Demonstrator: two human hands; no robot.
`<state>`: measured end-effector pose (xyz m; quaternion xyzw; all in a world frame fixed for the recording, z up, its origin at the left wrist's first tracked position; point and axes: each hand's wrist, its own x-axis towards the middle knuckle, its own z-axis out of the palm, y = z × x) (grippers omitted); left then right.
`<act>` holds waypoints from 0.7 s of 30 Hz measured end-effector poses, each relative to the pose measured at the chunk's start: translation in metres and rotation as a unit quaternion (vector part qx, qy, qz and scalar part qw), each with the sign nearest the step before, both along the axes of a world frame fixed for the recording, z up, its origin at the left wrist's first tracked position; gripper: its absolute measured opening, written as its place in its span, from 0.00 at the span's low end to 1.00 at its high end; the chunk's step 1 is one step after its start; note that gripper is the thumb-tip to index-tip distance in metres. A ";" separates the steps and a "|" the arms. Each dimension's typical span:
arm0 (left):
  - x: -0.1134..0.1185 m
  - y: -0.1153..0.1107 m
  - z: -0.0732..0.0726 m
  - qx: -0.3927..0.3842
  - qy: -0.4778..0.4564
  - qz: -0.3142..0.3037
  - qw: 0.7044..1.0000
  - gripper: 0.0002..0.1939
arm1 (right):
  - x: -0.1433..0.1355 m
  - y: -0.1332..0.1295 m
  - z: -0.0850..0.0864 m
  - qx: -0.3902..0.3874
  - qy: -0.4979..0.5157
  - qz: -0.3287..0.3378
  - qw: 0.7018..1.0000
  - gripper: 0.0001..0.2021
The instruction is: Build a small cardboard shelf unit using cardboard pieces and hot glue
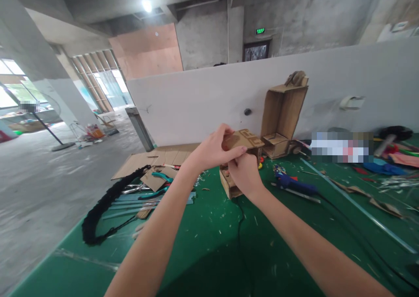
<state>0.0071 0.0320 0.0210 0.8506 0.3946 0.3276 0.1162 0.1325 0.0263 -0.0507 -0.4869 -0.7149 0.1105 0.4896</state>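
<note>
A small cardboard box (229, 187) with an open front stands on the green tabletop, its top panel (247, 139) marked with a darker angular pattern. My left hand (214, 148) grips that top panel from the left, fingers over it and thumb along the front edge. Just below, my right hand (246, 172) is closed at the box's open front, near the left thumb. Its fingertips are hidden, so what they pinch does not show. Behind the box, a taller open cardboard piece (284, 114) stands upright against the white partition.
A blue glue gun (296, 184) with a black cord lies to the right. Left of the hands are teal-handled pliers (160, 177), blue-grey strips (124, 201) and a black fuzzy band (94, 218). A long pale strip (356, 205) crosses the right side. The partition (203, 105) bounds the back.
</note>
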 end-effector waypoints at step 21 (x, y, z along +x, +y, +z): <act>0.009 0.007 -0.040 0.036 -0.222 0.002 0.974 0.19 | -0.001 0.006 -0.003 0.071 0.055 0.020 0.996 0.10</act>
